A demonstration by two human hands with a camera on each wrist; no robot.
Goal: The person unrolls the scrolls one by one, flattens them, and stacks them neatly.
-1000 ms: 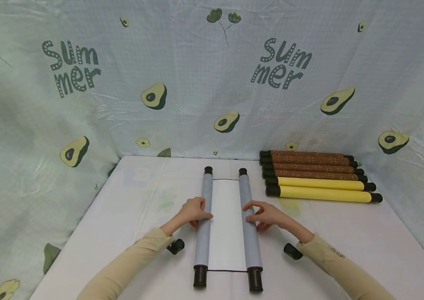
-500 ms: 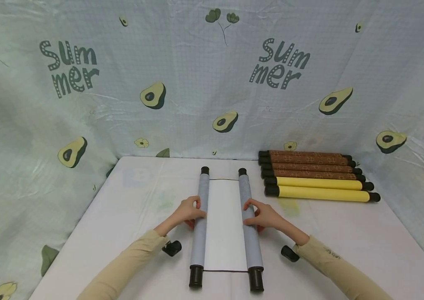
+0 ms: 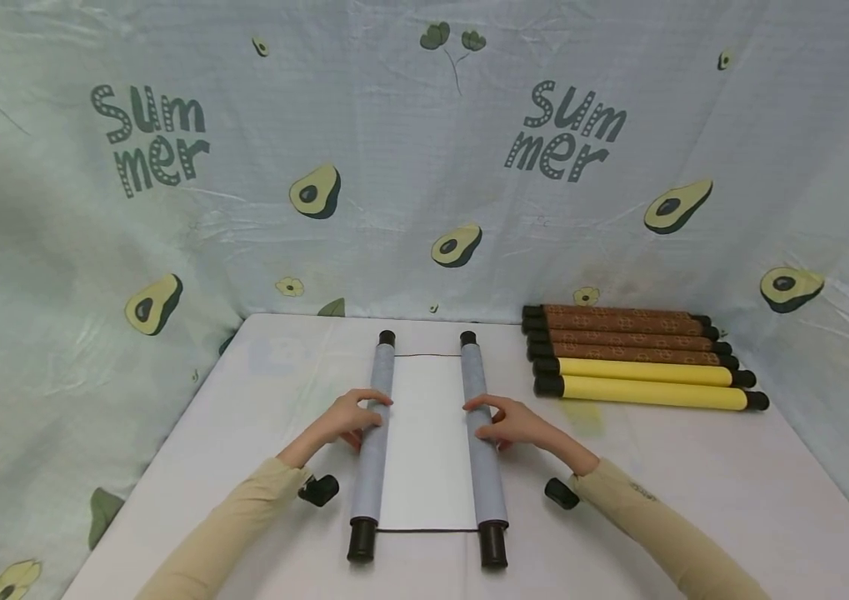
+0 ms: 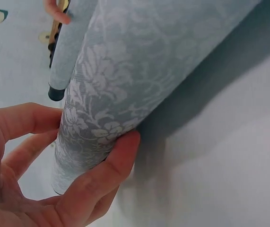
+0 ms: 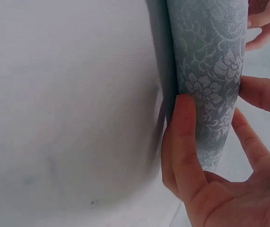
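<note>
A partly unrolled hanging scroll lies on the table, its bare white sheet [image 3: 430,442] showing between two grey-blue rolls with dark end knobs. My left hand [image 3: 349,417] holds the left roll [image 3: 372,467] near its middle, thumb and fingers on opposite sides. Around the middle of the right roll [image 3: 486,475] curl the fingers of my right hand [image 3: 517,422]. The left wrist view shows white floral patterning on the roll backing [image 4: 108,90] between the fingers. In the right wrist view the same patterned backing [image 5: 210,66] is gripped by thumb and fingers.
At the back right of the white table [image 3: 244,400] several rolled scrolls lie side by side, brown patterned ones [image 3: 626,323] behind yellow ones [image 3: 652,392]. A hanging cloth [image 3: 394,167] with avocado prints closes off the back and sides.
Both rolls have shifted left with the hands on them, the left roll farther. The gap between them is wider, and more white sheet shows.
</note>
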